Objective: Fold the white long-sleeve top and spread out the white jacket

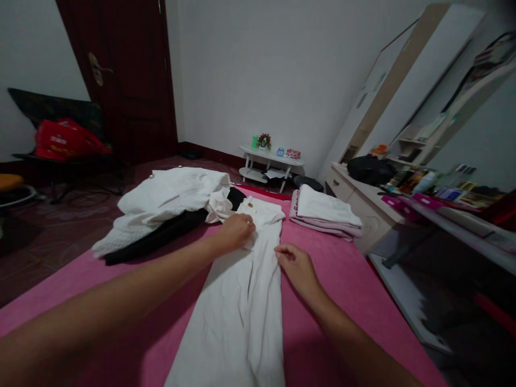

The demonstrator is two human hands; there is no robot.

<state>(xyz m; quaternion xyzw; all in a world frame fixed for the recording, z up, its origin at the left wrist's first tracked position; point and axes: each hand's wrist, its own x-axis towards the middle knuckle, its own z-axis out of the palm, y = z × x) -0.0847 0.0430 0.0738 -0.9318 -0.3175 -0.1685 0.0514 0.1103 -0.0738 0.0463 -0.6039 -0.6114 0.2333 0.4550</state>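
Note:
A long white garment lies lengthwise on the pink bed cover, its upper end with a small brown tag pointing away from me. My left hand is closed on the garment's left side near that end. At its right edge, my right hand pinches the fabric between thumb and fingers. Left of the garment is a loose heap of white clothing over a black garment. Folded white and pink clothes are stacked at the right.
Beyond the bed stands a low white table with a small plant. A cluttered dresser is at the right. A folding chair holds a red bag at the left, near a dark red door.

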